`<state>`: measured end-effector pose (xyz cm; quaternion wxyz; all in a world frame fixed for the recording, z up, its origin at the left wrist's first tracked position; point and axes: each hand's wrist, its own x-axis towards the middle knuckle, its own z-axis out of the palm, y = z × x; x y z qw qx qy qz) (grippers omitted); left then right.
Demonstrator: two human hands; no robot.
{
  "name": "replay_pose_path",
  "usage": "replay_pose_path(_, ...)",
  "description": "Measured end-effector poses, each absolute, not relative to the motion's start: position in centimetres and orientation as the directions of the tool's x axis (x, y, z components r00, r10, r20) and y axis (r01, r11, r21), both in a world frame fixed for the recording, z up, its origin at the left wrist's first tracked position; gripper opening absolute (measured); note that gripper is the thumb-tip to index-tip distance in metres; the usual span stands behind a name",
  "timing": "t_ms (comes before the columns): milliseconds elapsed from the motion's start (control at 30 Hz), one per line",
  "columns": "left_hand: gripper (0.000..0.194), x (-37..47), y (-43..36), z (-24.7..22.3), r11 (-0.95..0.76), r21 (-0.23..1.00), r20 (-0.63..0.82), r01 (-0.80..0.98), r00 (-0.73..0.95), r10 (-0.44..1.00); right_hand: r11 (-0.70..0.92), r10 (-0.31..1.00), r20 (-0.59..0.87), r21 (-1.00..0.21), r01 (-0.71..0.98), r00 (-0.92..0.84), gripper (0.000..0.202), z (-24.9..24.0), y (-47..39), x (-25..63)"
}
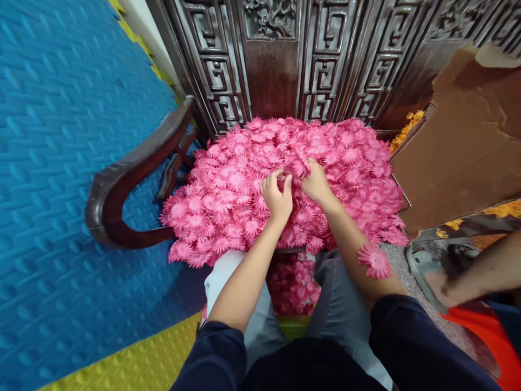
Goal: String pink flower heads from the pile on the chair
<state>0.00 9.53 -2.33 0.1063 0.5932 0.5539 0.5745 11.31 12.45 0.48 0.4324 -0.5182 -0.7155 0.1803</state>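
A broad heap of pink artificial flowers (228,184) covers the wooden seat in front of me. Over its middle is my left hand (278,196), thumb and fingers apart in a curve, with no flower visible between them. Just to its right, my right hand (316,182) is closed, its fingers pinching a pink flower (300,167) near the centre of the heap. A single pink flower (374,261) lies on my right forearm. More pink flowers (291,282) show below the seat edge, between my knees.
A curved dark wooden armrest (106,201) stands at the left over blue matting (61,136). Carved dark wood (272,76) rises behind the heap. Brown cardboard (459,146) leans at the right, with orange flowers (407,130) beside it. Another person's foot (437,288) is at the lower right.
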Motion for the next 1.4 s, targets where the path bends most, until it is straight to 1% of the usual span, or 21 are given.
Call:
replay_pose_path(67,0.019,-0.3,9.5,-2.1,-0.339,0.776,0.548,0.531,-0.304,0.779,0.336,0.924,0.380,-0.768,0.546,-0.034,0.020,0.6,12.4,11.2)
replay_pose_path(167,0.017,-0.7,9.5,-1.6,-0.335,0.752,0.570,0.568,-0.305,0.763,0.267,0.956,0.292,-0.853,0.448,-0.013,0.020,0.8,12.6,11.5)
replay_pose_path(300,0.018,-1.1,9.8,-1.3,-0.334,0.777,0.566,0.533,-0.362,0.741,0.226,0.971,0.238,-0.943,0.244,0.019,0.030,0.8,12.9,12.3)
replay_pose_path(400,0.017,-2.0,10.4,-1.1,-0.302,0.807,0.547,0.507,-0.450,0.706,0.181,0.981,0.186,-0.979,0.096,0.050,0.036,1.0,12.7,12.6)
replay_pose_path(467,0.016,-3.2,11.0,-0.9,-0.227,0.825,0.520,0.518,-0.537,0.665,0.136,0.988,0.137,-0.990,0.020,0.068,0.040,1.2,12.4,12.6)
replay_pose_path(567,0.010,-5.0,11.5,-0.6,-0.054,0.842,0.454,0.536,-0.652,0.608,0.083,0.994,0.077,-0.993,-0.078,0.083,0.041,1.5,12.1,12.4)
replay_pose_path(600,0.014,-5.4,11.6,-0.5,-0.014,0.836,0.449,0.548,-0.669,0.592,0.070,0.994,0.062,-0.992,-0.101,0.085,0.038,1.6,12.1,12.3)
replay_pose_path(633,0.023,-5.6,11.5,-0.4,0.006,0.822,0.461,0.569,-0.673,0.579,0.060,0.995,0.050,-0.991,-0.121,0.084,0.036,1.6,12.1,12.2)
replay_pose_path(700,0.039,-5.6,11.1,-0.1,-0.016,0.775,0.528,0.631,-0.634,0.566,0.049,0.997,0.039,-0.986,-0.157,0.071,0.034,1.6,12.1,12.0)
replay_pose_path(733,0.041,-5.3,10.8,0.0,-0.059,0.741,0.570,0.669,-0.580,0.582,0.050,0.997,0.040,-0.983,-0.177,0.059,0.034,1.6,12.0,12.0)
replay_pose_path(800,0.038,-4.4,10.2,0.2,-0.188,0.661,0.632,0.726,-0.404,0.662,0.061,0.998,0.055,-0.974,-0.219,0.029,0.035,1.8,11.9,11.8)
replay_pose_path(867,0.038,-3.4,9.6,0.2,-0.305,0.604,0.640,0.736,-0.221,0.736,0.064,0.998,0.068,-0.968,-0.244,-0.009,0.035,2.1,11.7,11.7)
replay_pose_path(933,0.044,-2.7,9.2,0.1,-0.352,0.590,0.627,0.726,-0.138,0.767,0.052,0.996,0.069,-0.966,-0.251,-0.057,0.034,2.4,11.5,11.6)
replay_pose_path(1067,0.064,-2.4,8.9,0.0,-0.373,0.612,0.615,0.698,-0.124,0.779,0.030,0.985,0.068,-0.973,-0.228,-0.160,0.032,2.7,11.4,11.8)
replay_pose_path(1133,0.066,-2.6,9.0,0.0,-0.384,0.628,0.588,0.677,-0.090,0.804,0.035,0.974,0.081,-0.976,-0.215,-0.212,0.034,2.7,11.5,12.0)
replay_pose_path(1233,0.058,-2.8,9.0,0.1,-0.375,0.652,0.544,0.659,-0.063,0.837,0.044,0.960,0.099,-0.977,-0.208,-0.263,0.037,2.5,11.6,12.3)
replay_pose_path(1400,0.036,-2.7,8.9,0.4,-0.337,0.674,0.563,0.658,-0.162,0.810,0.053,0.956,0.116,-0.972,-0.229,-0.271,0.031,2.5,11.7,12.3)
